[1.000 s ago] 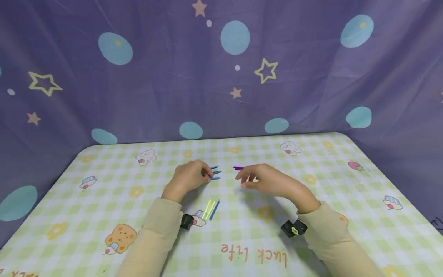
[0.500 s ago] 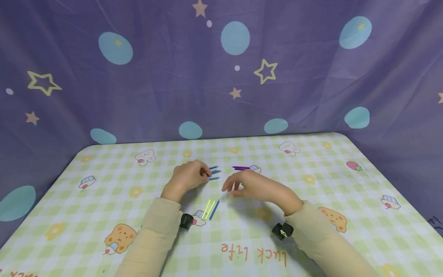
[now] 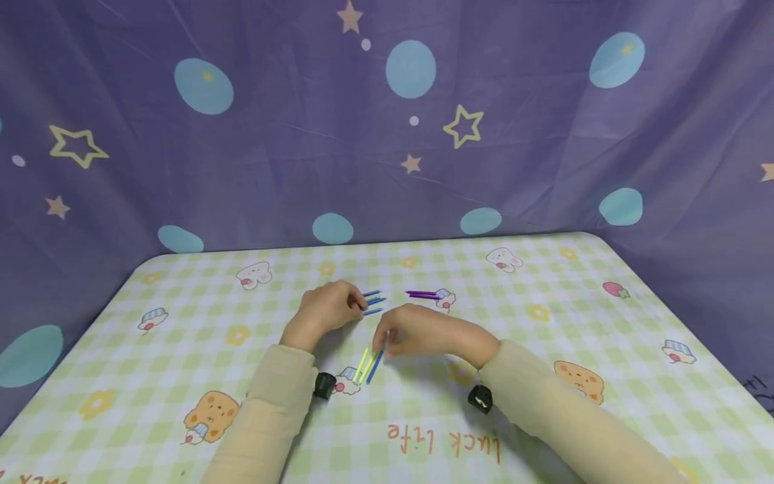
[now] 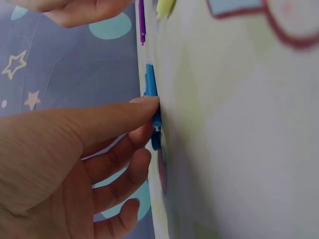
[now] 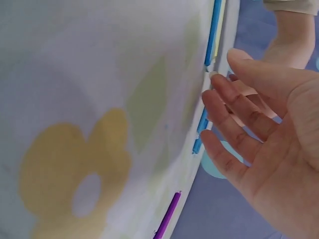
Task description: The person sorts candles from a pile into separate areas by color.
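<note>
On the table my left hand [image 3: 329, 307] pinches one of several thin blue sticks [image 3: 376, 300] with thumb and forefinger. The left wrist view shows its thumb pressed on a blue stick [image 4: 151, 79], the other fingers loosely bent. Nearer me lie two yellow sticks [image 3: 361, 365] and a single blue stick [image 3: 375, 368] side by side. Over their far ends hovers my right hand [image 3: 426, 329]. Its thumb and forefinger are apart near the tip of that blue stick [image 5: 213, 35] in the right wrist view, with nothing gripped.
Purple sticks [image 3: 423, 294] lie together beyond my right hand. A checked cloth [image 3: 290, 430] with printed flowers, animals and letters covers the table. Behind its far edge hangs a purple curtain [image 3: 272, 168] with stars and dots.
My right hand has moved left and nearer me, from beside the purple sticks to the yellow and single blue sticks. The left hand has stayed at the blue sticks.
</note>
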The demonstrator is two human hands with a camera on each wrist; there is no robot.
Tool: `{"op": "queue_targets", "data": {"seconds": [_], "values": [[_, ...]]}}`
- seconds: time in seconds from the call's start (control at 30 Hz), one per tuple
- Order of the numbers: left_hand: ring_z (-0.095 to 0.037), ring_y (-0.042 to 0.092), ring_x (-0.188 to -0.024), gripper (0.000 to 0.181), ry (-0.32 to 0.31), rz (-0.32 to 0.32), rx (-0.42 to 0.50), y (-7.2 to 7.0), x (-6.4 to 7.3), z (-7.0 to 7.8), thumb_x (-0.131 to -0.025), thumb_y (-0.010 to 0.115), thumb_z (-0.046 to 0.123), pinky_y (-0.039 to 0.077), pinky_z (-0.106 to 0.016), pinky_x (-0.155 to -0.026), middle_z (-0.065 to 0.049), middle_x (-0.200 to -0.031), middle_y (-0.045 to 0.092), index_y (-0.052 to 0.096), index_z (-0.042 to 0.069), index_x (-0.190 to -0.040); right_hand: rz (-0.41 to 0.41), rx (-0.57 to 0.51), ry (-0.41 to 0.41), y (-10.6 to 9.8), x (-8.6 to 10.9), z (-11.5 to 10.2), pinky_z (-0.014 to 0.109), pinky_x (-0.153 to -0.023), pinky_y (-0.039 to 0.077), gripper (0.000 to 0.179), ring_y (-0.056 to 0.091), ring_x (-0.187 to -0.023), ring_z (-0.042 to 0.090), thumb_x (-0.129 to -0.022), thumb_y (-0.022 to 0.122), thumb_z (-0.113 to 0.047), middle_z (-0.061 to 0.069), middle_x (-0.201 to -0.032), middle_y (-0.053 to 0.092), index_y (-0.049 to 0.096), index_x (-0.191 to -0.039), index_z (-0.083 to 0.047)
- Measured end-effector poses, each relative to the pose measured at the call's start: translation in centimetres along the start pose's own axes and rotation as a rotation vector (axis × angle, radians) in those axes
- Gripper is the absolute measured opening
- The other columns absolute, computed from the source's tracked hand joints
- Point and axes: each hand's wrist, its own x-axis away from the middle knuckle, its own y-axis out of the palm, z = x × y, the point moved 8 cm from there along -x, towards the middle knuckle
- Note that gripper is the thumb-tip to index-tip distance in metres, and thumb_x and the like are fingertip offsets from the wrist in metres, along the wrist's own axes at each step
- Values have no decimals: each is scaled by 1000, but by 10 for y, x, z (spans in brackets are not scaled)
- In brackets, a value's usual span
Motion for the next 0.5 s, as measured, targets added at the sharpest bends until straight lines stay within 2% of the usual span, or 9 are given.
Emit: {"op": "queue_targets", "data": {"seconds": [0.23, 0.4, 0.5], "values": [[-14, 60, -80, 16, 8, -6, 8, -2, -1, -5, -84, 70, 11, 44, -51, -86, 9, -87, 70, 77, 22, -93, -31, 44, -8, 3, -7, 4, 21, -84, 48, 14, 62, -91, 10, -85, 77, -5, -7, -95, 68, 76, -97, -13], [-15, 59, -78, 11, -3, -19, 10, -1, 0, -7, -86, 72, 13, 43, -50, -86, 9, -88, 70, 77, 21, -92, -50, 87, -8, 9, -10, 4, 20, -82, 47, 13, 59, -87, 6, -83, 79, -7, -8, -91, 64, 76, -94, -14], [-14, 57, -74, 9, -10, -28, 7, 0, 2, -8, -87, 73, 14, 44, -49, -84, 9, -89, 70, 76, 21, -92, -58, 107, 18, 12, -10, 4, 19, -81, 46, 12, 57, -85, 4, -83, 80, -9, -11, -88, 61, 76, -92, -16]]}}
